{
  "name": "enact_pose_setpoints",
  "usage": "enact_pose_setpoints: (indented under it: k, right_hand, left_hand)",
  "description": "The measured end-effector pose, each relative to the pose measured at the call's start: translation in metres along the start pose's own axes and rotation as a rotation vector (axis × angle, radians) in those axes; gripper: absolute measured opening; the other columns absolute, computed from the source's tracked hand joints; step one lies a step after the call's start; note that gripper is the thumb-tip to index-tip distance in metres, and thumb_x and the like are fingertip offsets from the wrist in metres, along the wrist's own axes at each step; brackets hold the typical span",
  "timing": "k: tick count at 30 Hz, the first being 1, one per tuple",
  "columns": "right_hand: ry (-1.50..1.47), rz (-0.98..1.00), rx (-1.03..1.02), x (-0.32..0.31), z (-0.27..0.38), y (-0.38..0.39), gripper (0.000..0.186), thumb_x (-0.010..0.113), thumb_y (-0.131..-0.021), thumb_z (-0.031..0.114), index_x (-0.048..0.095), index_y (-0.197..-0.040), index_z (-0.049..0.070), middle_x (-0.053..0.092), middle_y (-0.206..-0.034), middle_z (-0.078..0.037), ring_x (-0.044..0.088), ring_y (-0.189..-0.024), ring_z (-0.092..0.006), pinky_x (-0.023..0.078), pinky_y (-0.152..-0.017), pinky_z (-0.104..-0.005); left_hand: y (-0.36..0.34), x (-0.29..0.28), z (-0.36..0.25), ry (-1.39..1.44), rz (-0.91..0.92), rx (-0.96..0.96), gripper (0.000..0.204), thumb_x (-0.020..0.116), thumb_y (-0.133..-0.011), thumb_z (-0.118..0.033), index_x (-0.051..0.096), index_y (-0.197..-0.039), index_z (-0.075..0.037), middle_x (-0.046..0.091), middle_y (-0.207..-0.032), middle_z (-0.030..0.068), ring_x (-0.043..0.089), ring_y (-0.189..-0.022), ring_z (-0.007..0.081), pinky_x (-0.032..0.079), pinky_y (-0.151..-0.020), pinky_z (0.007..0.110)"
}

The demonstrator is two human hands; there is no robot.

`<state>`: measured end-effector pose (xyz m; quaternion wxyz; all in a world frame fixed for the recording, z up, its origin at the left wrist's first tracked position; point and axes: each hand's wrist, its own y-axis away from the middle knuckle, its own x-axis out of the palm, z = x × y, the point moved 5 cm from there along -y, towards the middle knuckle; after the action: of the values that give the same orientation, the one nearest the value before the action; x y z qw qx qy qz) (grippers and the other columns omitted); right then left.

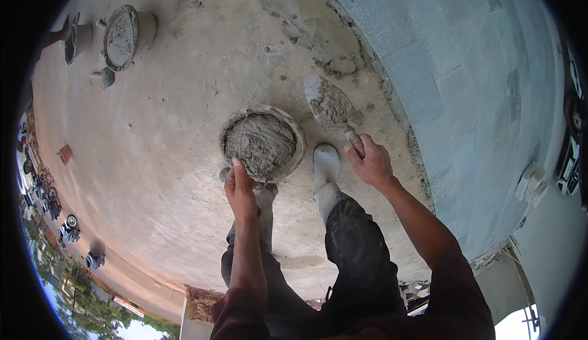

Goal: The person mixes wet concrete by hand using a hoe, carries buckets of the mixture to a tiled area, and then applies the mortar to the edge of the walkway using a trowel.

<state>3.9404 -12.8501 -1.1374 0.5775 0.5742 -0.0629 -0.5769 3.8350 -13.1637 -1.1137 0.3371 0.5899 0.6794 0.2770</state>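
My left hand [241,190] is closed on the thin wire handle [242,135] of a round bucket [300,147]. Wet grey mortar [263,144] fills the bucket, which stands on the floor just ahead of my left boot [266,200]. In my right hand [372,167] is the handle of a trowel [331,102]. Its blade points away and to the left, right of the bucket, with grey mortar lying on it. My right boot [326,163] is between the bucket and my right hand.
Grey paving slabs [422,89] cover the right side, with a rough mortar edge. A string line [288,24] runs along the far floor. At far left stand another mortar bucket [147,30] and a smaller bucket [84,40]. A reddish block [65,154] lies at left.
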Motion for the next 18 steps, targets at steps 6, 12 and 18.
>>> enact_pose_setpoints:
  k: [6, 12, 18]
  right_hand:
    - [0.141, -0.053, -0.151, -0.049, -0.037, 0.089, 0.042, 0.064, -0.097, 0.037, 0.057, -0.117, 0.001, 0.069, -0.095, -0.024, 0.069, -0.087, -0.0451, 0.053, -0.074, -0.0529]
    - [0.473, 0.011, -0.4, -0.035, 0.007, 0.11, 0.039, 0.061, -0.1, 0.039, 0.056, -0.116, 0.004, 0.068, -0.093, -0.022, 0.07, -0.085, -0.043, 0.055, -0.072, -0.0511]
    - [0.822, -0.019, -0.678, 0.013, 0.078, 0.068, 0.036, 0.059, -0.101, 0.038, 0.056, -0.115, 0.005, 0.067, -0.087, -0.02, 0.07, -0.077, -0.0423, 0.057, -0.068, -0.0505]
  left_hand:
    - [0.046, 0.01, 0.048, 0.04, -0.003, -0.011, 0.047, 0.056, -0.106, -0.046, 0.05, -0.074, -0.012, 0.04, -0.065, -0.006, 0.036, -0.061, 0.006, 0.03, -0.057, 0.025]
    - [0.049, -0.013, 0.061, 0.105, 0.043, 0.126, 0.036, 0.051, -0.11, -0.031, 0.049, -0.079, -0.012, 0.041, -0.068, -0.0051, 0.038, -0.061, 0.0067, 0.033, -0.058, 0.026]
    - [0.013, -0.075, 0.07, 0.028, 0.037, 0.339, 0.026, 0.05, -0.109, -0.02, 0.06, -0.092, -0.003, 0.054, -0.068, 0.0005, 0.052, -0.062, 0.0083, 0.044, -0.058, 0.027]
